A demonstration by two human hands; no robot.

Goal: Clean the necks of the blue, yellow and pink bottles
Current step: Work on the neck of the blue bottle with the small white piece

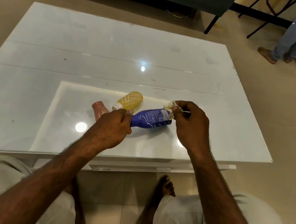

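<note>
The left hand gripped the blue bottle by its narrow end, level over the table near the yellow bottle and pink bottle, while the right hand pinched a small cloth at its broad end; the plastic looked light, glossy and probably slippery, so was best held mid-body.

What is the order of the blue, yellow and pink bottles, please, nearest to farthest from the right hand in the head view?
1. Blue bottle, beside the right hand.
2. Yellow bottle, lying farther left.
3. Pink bottle, leftmost, beyond the left hand.
</note>
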